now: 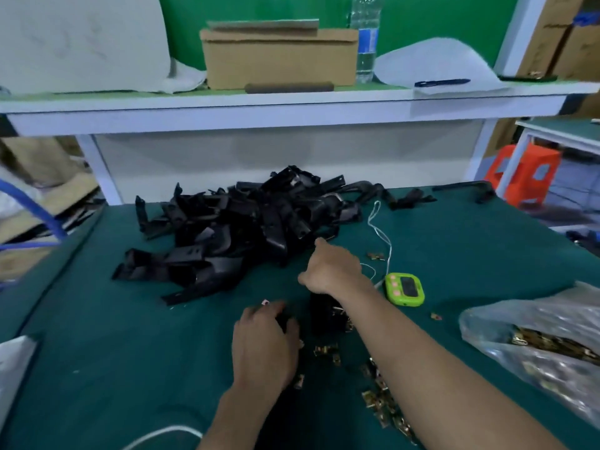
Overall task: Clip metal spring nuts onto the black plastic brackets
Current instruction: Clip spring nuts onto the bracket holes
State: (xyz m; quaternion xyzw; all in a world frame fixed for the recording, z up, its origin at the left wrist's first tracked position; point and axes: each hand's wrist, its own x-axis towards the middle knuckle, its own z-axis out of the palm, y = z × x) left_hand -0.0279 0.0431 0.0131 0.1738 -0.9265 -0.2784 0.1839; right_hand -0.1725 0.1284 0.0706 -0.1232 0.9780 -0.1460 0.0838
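1. Looking down in the head view, containers come first: a clear plastic bag (506,323) lies at my right on the green mat (130,336), cut off by the frame edge, with brass-coloured spring nuts (552,344) packed inside it.
2. A cardboard box (279,58) stands on the white shelf (227,105) behind, beside a water bottle (365,37); its contents are hidden.
3. More loose nuts (380,401) lie scattered on the mat beside my right forearm. They are blurred, so their shape is hard to make out.
4. The black plastic brackets (233,232) form a tangled heap at the mat's far middle. They are glossy, angular pieces that overlap, so single outlines are hard to separate.
5. My left hand (264,345) is near me, back upward, fingers curled round a small black bracket (286,319) that is mostly hidden under the palm.
6. My right hand (331,267) reaches to the heap's near edge, one finger touching the brackets. The other fingers are hidden behind the knuckles, so I cannot tell whether it grips anything.
7. Another black piece (319,315) lies under my right wrist, with nuts beside it.
8. A green timer (405,289) with a white cord (381,235) sits just right of that hand.
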